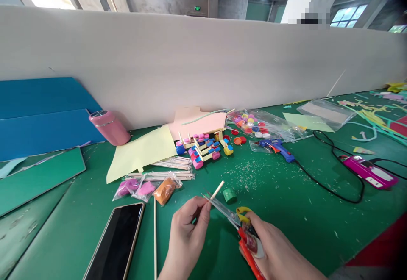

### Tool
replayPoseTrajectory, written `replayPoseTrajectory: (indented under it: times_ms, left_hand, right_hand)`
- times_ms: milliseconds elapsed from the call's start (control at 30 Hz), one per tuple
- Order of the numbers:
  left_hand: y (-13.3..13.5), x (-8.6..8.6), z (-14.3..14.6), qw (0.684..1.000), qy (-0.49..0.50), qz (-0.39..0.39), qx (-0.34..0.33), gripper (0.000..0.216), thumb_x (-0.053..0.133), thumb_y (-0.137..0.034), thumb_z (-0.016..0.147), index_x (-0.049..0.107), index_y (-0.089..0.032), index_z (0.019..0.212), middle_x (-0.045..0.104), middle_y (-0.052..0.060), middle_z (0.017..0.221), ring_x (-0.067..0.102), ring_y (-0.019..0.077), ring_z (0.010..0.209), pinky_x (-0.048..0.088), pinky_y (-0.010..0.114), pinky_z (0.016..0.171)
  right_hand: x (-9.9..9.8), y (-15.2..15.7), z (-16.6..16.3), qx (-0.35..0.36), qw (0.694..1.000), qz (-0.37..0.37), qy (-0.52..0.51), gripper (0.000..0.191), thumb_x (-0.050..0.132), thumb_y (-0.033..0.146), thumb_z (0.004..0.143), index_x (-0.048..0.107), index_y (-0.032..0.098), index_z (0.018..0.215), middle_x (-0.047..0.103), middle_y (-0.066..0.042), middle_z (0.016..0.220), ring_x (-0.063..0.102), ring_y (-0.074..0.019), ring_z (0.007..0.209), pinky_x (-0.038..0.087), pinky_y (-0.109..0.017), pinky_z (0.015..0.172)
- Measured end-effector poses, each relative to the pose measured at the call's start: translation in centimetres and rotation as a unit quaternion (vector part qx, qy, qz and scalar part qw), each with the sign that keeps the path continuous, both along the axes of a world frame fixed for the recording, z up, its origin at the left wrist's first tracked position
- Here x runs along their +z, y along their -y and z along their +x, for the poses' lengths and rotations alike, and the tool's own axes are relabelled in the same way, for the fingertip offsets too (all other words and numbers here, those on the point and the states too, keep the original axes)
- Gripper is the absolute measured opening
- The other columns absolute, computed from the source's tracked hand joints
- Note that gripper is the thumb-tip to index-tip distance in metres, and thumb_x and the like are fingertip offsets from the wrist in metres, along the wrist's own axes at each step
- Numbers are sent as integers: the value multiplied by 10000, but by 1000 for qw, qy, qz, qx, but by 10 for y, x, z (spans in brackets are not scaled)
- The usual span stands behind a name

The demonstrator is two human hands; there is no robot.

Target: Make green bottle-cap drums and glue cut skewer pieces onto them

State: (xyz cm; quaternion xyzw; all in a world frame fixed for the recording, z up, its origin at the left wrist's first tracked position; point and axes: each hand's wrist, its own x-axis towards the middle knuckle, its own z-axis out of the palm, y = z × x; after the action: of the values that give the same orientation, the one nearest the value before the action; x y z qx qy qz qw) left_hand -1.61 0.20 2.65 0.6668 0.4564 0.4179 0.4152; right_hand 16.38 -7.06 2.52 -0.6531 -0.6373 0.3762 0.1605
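Green worktop point(295, 216) is backed by a pale partition point(190, 68). A short wooden stick point(218, 189) is pinched between thumb and fingers of the left hand point(190, 223), near the middle; scissors point(239, 225) are gripped by the right hand point(270, 242), blades close against the stick. Farther off, several colourful stick-and-cap assemblies point(203, 149) appear already joined. Seemingly unused are a long stick point(155, 237), bagged sticks point(165, 176) and bagged caps point(251, 123). Whether the held stick is cut cannot be told.
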Motion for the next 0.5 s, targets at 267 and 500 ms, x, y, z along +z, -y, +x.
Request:
replayPoseTrajectory:
  times_ms: [267, 500]
  left_hand:
    - [-4, 4, -5, 996, -24, -49, -77, 271, 483, -327, 831, 523, -166, 617, 411, -34, 521, 354, 104, 487, 292, 202, 435]
    - [-3, 4, -3, 993, -86, 66, -39, 221, 485, -236, 824, 518, -177, 613, 440, -35, 521, 372, 102, 474, 317, 197, 444]
  right_hand:
    - [0, 1, 3, 6, 1000, -24, 11, 67, 471, 245, 790, 421, 203, 777, 571, -29, 669, 508, -166, 542, 302, -239, 464]
    - [3, 2, 3, 6, 999, -17, 36, 101, 462, 272, 798, 469, 183, 845, 599, -63, 738, 563, -198, 632, 372, -254, 536]
